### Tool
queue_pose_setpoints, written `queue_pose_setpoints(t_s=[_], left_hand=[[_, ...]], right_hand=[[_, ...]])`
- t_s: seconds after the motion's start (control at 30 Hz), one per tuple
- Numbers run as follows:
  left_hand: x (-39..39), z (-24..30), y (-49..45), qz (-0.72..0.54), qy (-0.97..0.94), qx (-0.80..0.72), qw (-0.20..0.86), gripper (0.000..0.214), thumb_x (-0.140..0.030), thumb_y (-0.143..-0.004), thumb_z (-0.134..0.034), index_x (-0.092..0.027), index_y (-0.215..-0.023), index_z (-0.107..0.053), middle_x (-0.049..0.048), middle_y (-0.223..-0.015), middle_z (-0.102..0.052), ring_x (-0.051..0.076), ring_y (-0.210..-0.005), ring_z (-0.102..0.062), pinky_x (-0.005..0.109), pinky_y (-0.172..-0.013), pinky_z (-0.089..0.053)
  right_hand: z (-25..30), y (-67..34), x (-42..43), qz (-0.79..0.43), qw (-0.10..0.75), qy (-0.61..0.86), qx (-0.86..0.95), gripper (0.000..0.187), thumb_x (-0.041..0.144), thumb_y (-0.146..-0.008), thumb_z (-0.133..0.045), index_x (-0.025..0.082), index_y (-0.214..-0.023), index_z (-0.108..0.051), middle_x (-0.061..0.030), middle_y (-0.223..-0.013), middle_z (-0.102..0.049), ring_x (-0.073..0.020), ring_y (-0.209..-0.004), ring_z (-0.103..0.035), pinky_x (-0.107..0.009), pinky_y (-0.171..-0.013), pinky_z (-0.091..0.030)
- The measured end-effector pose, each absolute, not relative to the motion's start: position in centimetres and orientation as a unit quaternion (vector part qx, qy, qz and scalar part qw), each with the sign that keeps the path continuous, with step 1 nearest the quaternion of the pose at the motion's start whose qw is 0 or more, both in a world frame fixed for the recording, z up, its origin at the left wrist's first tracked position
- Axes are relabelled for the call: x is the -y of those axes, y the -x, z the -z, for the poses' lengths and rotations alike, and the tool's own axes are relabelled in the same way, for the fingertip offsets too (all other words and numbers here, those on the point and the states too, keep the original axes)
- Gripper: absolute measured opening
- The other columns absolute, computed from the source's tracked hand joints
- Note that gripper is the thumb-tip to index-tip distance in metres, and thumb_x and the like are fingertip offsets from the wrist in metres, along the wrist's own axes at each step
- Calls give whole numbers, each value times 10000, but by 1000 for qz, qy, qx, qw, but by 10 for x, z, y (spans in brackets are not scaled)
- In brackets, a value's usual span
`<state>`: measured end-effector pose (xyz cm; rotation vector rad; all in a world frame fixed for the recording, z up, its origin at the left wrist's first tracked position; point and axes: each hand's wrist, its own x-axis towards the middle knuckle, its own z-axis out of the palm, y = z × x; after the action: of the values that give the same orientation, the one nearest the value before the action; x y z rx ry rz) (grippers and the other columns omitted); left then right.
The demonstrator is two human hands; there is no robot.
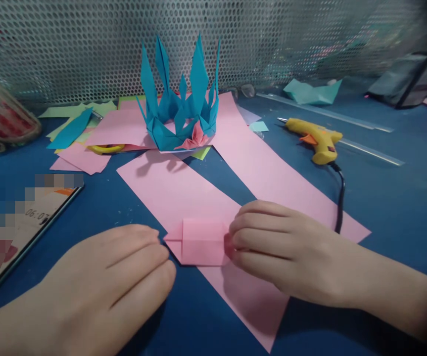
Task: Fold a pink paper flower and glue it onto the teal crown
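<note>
Lying on a long pink paper strip near the front of the blue table, a small folded pink paper is seen in the head view, the only view given. The folded paper is pressed at its right edge by the right hand, whose fingers are curled and closed against that edge; whether the paper is pinched or only pushed cannot be told. The left hand is laid flat and open on the table, palm down, with its fingertips just touching the folded paper's left corner, and nothing is held in it.

Behind the folded paper, a blue paper crown with a small pink paper flower at its front is set on more pink sheets. A second pink strip is laid beside the first, running toward the right. To the right, a yellow glue gun is laid on its side, its black cord trailing toward the right wrist. A teal paper shape is seen near the mesh wall.

At the left, green and pink paper scraps are heaped, with a yellow scissors handle among them. A clear plastic case is seen at the left edge; red and white things are visible inside, though what they are cannot be told. A phone is laid near the left hand.
</note>
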<state>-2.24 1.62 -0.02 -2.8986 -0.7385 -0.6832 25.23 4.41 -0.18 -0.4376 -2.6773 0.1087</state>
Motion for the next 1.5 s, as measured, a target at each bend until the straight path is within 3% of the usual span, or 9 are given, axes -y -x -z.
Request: queue_pose_setpoints(t_s=[0.07,0.13,0.37,0.57,0.83,1.07,1.2,1.33,1.5], left_hand=[[-16,0,20,190,959,204,52,389,0,-870,-414,-154,-1155,-628,51,-1124,-734,183,-1153,-616,336,-1100,-432],[-17,1,16,162,964,202,59,422,16,-871,-390,-128,-1195,-620,82,-1232,-696,224,-1230,-580,378,-1073,-466],[-21,4,9,142,966,214,40,390,-14,-899,-386,-100,-1172,-651,96,-1222,-701,249,-1081,-689,385,-907,-590],[-26,2,2,167,942,289,36,284,-175,-941,-484,-94,-1137,-673,149,-1182,-715,314,-1080,-680,530,-909,-567],[-25,1,0,191,946,260,41,261,-164,-981,-451,-104,-994,-705,96,-938,-762,230,-850,-715,378,-777,-598],[-25,1,-1,181,949,255,41,302,-250,-1008,-415,-78,-1034,-662,125,-1040,-750,241,-975,-696,388,-877,-568],[-25,3,-4,162,952,258,23,335,-253,-1019,-361,-92,-1046,-653,129,-1122,-733,238,-1041,-679,373,-919,-551],[-27,5,-8,183,947,264,-4,249,-226,-995,-422,-91,-993,-632,129,-1056,-724,250,-1018,-662,383,-913,-533],[-28,7,-9,192,936,292,-47,205,-178,-990,-410,-107,-928,-591,100,-978,-667,223,-912,-613,377,-834,-499]], right_hand=[[3,-253,-45,-46,216,156,963,371,102,-999,-358,153,-784,-657,-59,-777,-671,-169,-816,-597,-340,-772,-506],[3,-254,-46,-54,212,151,964,373,100,-1006,-338,144,-833,-666,-67,-819,-685,-168,-845,-611,-338,-782,-505],[0,-259,-46,-68,194,172,963,364,44,-965,-342,170,-824,-654,-45,-742,-668,-159,-759,-595,-342,-826,-475],[0,-259,-46,-22,225,207,952,326,-8,-859,-389,186,-751,-628,-34,-679,-650,-163,-687,-553,-336,-747,-462],[4,-243,-34,-71,247,222,941,156,195,-939,-517,158,-948,-669,-64,-894,-680,-169,-797,-577,-315,-751,-466],[14,-238,-39,-175,245,273,914,136,229,-937,-558,152,-967,-667,-91,-952,-655,-176,-863,-610,-298,-784,-514],[14,-236,-40,-135,249,254,925,172,227,-938,-543,137,-930,-691,-100,-895,-670,-192,-814,-614,-330,-753,-526],[14,-236,-40,-113,246,234,934,223,195,-960,-489,121,-908,-693,-104,-839,-672,-200,-800,-611,-341,-739,-528],[14,-234,-39,-184,244,257,917,178,158,-939,-503,132,-867,-663,-91,-827,-642,-173,-775,-585,-294,-694,-513]])
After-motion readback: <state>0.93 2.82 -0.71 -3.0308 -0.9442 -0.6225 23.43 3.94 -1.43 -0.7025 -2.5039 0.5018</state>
